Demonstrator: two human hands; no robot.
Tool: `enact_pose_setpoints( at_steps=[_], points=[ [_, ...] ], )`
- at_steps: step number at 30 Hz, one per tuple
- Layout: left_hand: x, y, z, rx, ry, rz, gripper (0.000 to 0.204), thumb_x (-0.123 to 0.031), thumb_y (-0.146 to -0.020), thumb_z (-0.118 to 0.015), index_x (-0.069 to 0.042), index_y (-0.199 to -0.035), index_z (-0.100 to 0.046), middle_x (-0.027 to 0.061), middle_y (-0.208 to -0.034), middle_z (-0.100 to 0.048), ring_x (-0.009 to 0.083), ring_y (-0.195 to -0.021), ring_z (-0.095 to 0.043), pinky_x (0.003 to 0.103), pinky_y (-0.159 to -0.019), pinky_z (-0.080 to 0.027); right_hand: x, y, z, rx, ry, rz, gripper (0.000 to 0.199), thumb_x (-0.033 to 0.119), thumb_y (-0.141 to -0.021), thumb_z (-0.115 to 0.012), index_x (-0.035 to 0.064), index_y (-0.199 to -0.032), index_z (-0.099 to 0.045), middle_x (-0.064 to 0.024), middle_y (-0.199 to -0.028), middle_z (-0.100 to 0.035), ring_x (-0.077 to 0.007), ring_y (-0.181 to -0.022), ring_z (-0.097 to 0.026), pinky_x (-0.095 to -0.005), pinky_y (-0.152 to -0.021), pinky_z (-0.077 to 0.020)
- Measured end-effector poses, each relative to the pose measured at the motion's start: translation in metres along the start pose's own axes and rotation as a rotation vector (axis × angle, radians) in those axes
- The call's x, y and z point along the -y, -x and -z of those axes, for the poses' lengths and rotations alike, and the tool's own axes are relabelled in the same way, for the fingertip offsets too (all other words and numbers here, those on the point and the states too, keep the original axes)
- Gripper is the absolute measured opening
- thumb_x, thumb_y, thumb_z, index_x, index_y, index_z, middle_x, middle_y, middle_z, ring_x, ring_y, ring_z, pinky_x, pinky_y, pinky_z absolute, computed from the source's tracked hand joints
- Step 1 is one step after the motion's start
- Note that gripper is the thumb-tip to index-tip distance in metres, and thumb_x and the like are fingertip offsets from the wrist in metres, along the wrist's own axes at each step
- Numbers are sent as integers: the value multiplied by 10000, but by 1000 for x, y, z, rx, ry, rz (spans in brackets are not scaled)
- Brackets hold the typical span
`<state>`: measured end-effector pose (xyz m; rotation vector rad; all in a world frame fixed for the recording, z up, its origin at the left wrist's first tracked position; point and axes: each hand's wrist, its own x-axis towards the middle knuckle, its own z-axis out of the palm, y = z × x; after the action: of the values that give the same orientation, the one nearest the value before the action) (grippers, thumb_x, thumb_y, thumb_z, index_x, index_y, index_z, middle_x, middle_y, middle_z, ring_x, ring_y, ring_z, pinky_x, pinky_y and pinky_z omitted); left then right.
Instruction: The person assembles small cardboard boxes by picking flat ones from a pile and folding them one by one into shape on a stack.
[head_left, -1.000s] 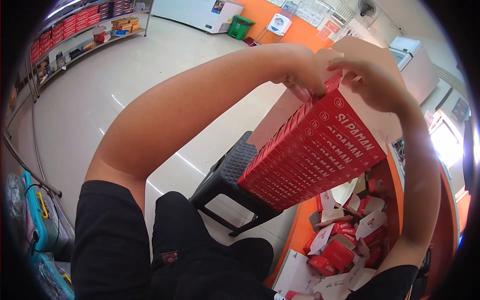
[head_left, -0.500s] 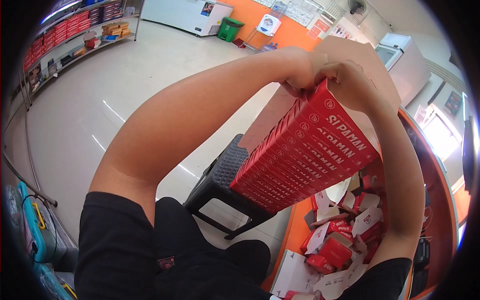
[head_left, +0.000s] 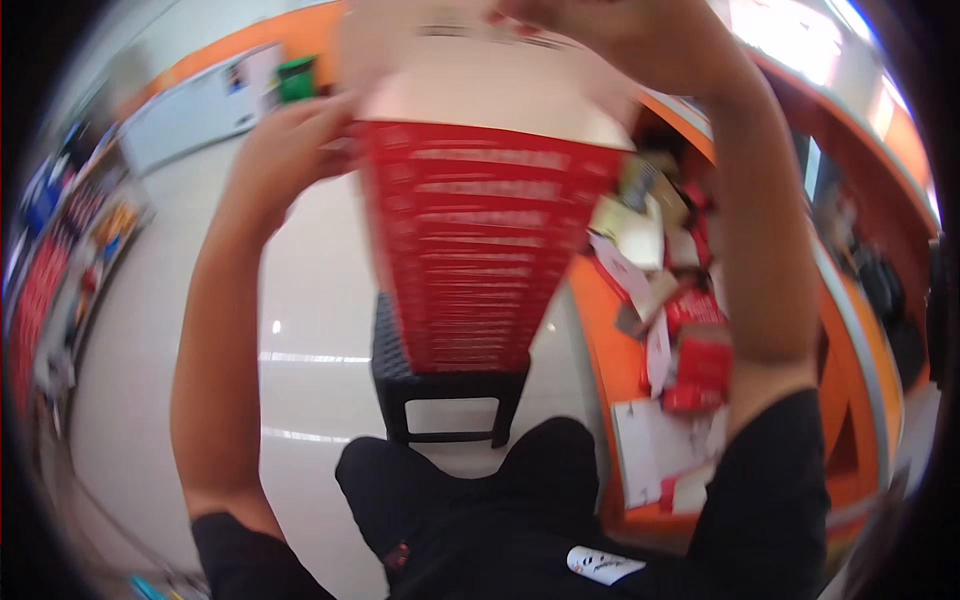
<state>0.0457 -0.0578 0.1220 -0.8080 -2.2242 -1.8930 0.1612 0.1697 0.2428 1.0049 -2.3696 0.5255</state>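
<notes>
1. Tall stack of red boxes [head_left: 470, 260], flattened & piled, stands on a black plastic stool [head_left: 440, 385] right in front of the person. Printing on the box edges is too blurred to make out.
2. Top piece of the stack is a pale cardboard panel [head_left: 480, 90]; its upper part smears into motion blur near the frame top.
3. Left hand [head_left: 285, 150] sits against the stack's upper left corner, fingers curled onto the edge. Fingertips go behind the red side, so can't tell how tight the hold is.
4. Right hand [head_left: 620, 30] is at the very top over the pale panel, partly cut off by the frame edge & blurred. Fingers seem bent down onto the panel, but whether they pinch it or just rest on it can't be told.
5. Orange counter [head_left: 600, 340] on the person's right carries a jumble of red and white cartons [head_left: 690, 340] plus loose white sheets [head_left: 650, 450]; the right forearm hides part of it.
6. Shelves w/ red goods [head_left: 50, 290] at far left, bent by the lens & very soft.
7. Black-clothed lap [head_left: 480, 520] fills the bottom; stool's lower legs are partly hidden behind it.
</notes>
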Motion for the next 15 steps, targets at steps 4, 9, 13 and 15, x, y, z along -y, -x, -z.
enact_pose_setpoints(
  at_steps=[4, 9, 13, 15],
  points=[
    [99, 48, -17, -234, -33, 100, 333, -264, -1007, -501, 5, -1089, -679, 31, -939, -669, 78, -761, -551, 229, -671, -453, -31, 129, -42, -552, -271, 153, 141, 1, -931, -601, 1, -1062, -651, -65, -945, -688, -124, -764, -656, -265, -667, -532],
    [232, 176, -69, -573, -353, -73, 313, -190, -1021, -539, 66, -1186, -611, 174, -1134, -669, 237, -1019, -660, 328, -900, -523, -69, 336, -203, -864, -383, -824, 181, 7, -932, -572, 8, -1093, -657, -81, -966, -677, -138, -794, -648, -281, -728, -549],
    [327, 305, -103, -376, -514, 157, 265, -127, -975, -570, 43, -1173, -614, 180, -1094, -666, 264, -966, -657, 337, -843, -524, -109, 541, -289, -1049, 308, -1426, 325, 79, -848, -642, -6, -1153, -567, -161, -1079, -611, -253, -868, -643, -369, -797, -522],
    [363, 364, -100, -222, -489, 208, 303, -86, -924, -580, 33, -1201, -600, 164, -1090, -669, 244, -936, -658, 331, -792, -529, -116, 600, -271, -1232, 797, -1487, 349, 169, -848, -660, -16, -1123, -548, -184, -1061, -599, -347, -1105, -538, -462, -922, -443]
  ],
)
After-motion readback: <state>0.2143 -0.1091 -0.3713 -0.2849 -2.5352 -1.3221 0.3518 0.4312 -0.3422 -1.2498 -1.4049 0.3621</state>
